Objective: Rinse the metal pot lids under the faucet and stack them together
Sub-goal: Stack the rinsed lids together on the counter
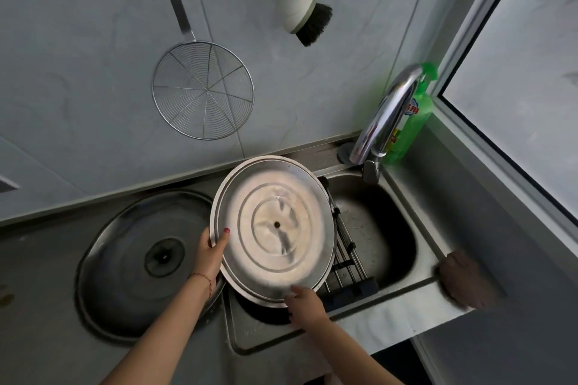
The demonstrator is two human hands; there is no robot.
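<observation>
You are holding upturned lid [275, 228] tilted over sink [403, 197]: left hand [210, 255] gripping rim, right hand [305, 303] pinching near edge. Thin steel, stiff, light, probably wet-slippery; keep gripping opposite rims. Second lid [131, 262] lying on surface, left.
</observation>
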